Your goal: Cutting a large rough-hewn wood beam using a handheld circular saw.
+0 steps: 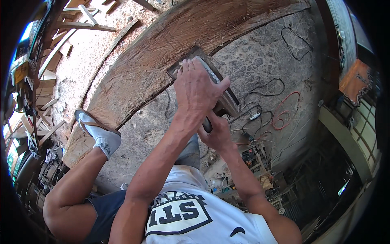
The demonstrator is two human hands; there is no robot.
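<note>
Wood slab (138, 77) underfoot; L hand (196, 87) clasps 1 tool (232, 101), R hand (219, 133) its handle (207, 124); shirt (245, 221) w/ dk lettering (185, 211).

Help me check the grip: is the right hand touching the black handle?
Touching: in the head view, the right hand wraps around the black handle.

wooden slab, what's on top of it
The wooden slab bears the person's socked left foot and scattered wood bits. The tool under the left hand overlaps its edge; the surface beneath tool and foot is covered.
</note>
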